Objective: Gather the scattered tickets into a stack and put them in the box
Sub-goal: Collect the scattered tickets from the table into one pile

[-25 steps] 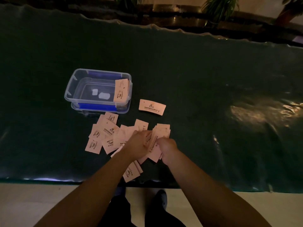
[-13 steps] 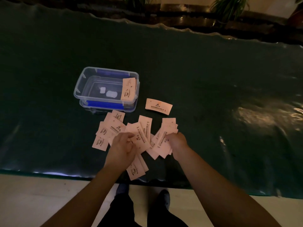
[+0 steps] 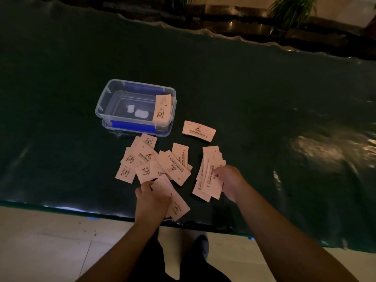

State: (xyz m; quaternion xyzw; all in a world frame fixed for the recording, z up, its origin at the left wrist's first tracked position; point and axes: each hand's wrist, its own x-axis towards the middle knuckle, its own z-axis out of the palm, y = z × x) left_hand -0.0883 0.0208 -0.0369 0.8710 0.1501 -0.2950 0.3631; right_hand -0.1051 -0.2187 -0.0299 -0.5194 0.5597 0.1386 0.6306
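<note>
Tickets [image 3: 154,163] litter a dark green, glossy surface [image 3: 264,102] near a clear box [image 3: 114,94].
Right hand [image 3: 230,182] grips a sheaf; left hand [image 3: 151,202] pinches tickets; plants [image 3: 289,9] stand far.

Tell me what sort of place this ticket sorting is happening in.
Probably an indoor lobby or hall, dimly lit. A long table under a dark shiny cover stands on a pale tiled floor, with potted plants along a ledge behind it.
</note>
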